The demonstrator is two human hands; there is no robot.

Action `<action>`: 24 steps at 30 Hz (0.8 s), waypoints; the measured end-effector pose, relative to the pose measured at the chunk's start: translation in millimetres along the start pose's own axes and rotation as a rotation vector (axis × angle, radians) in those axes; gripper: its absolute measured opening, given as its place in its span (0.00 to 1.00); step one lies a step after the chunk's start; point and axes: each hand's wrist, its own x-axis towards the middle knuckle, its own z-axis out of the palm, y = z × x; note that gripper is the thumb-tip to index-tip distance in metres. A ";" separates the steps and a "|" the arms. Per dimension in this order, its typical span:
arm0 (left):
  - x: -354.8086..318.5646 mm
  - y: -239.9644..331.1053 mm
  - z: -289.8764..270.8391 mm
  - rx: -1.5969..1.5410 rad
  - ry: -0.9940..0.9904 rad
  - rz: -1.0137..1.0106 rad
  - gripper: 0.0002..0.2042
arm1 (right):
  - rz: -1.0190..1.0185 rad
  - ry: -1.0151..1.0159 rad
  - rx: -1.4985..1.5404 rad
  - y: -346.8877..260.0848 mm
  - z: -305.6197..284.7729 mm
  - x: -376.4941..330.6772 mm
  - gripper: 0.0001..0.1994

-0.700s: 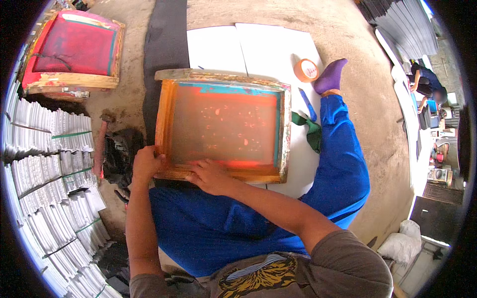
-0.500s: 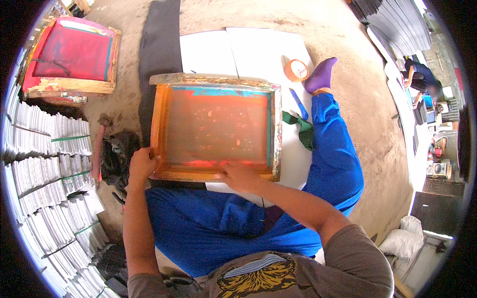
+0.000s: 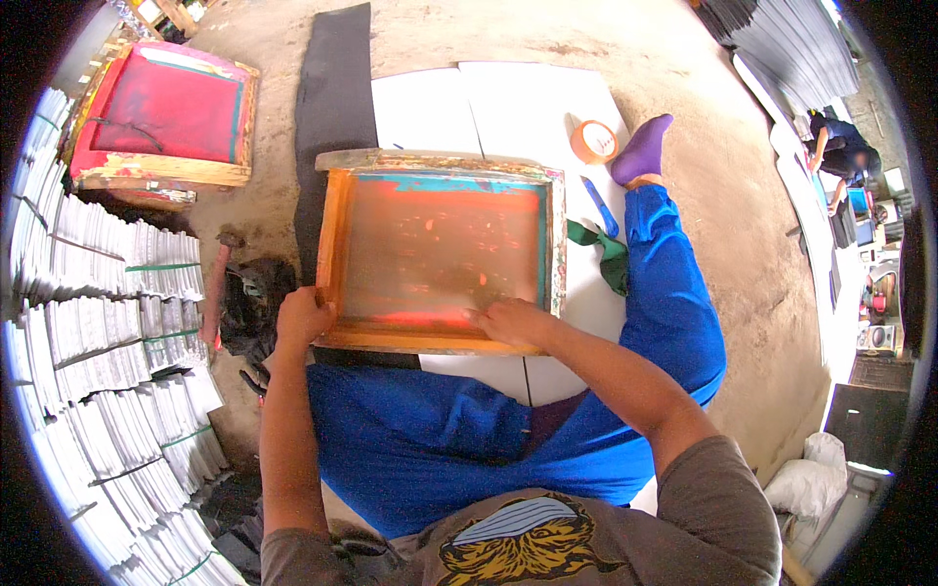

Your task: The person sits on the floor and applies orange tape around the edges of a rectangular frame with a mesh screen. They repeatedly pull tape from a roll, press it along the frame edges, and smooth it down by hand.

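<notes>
A wooden screen-printing frame (image 3: 442, 342) lies in front of me over white sheets, its mesh (image 3: 420, 259) stained orange with brownish and blue areas. My left hand (image 3: 306, 316) grips the frame's lower left side, thumb on top and fingers wrapped over the wood. Low on the right, my right hand (image 3: 515, 323) reaches over the near rail, its fingers stretched left onto the mesh beside a bright orange smear. I see nothing in it, though its fingertips are a little blurred. What lies directly under the frame is hidden.
Beyond the frame's right side are a roll of orange tape (image 3: 594, 143), a blue cutter-like tool (image 3: 600, 206) and green cloth (image 3: 613, 262). A pink screen frame (image 3: 171, 107) sits far left, above bundled white stacks (image 3: 107, 342). Another person (image 3: 840, 151) bends at the far right.
The whole view has shifted slightly. My right hand has moved a little right and farther onto the mesh. My left hand keeps its hold on the frame.
</notes>
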 end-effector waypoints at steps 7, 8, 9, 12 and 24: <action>-2.2 8.2 -7.0 0.011 -0.028 -0.025 0.16 | 0.034 -0.151 0.030 -21.0 0.7 38.8 0.42; -2.5 7.2 -5.6 -0.005 -0.015 -0.020 0.16 | 0.018 -0.109 0.034 -14.3 2.2 35.6 0.46; -3.0 3.4 -3.4 -0.006 0.008 -0.002 0.17 | 0.021 -0.098 0.008 -10.6 -0.8 30.1 0.46; -0.5 -5.4 2.2 -0.030 0.027 0.029 0.18 | 0.047 -0.079 -0.051 -1.7 -14.4 6.2 0.46; -0.4 5.0 -6.3 -0.015 -0.034 -0.019 0.18 | -0.122 0.076 -0.499 45.6 -23.3 -5.3 0.29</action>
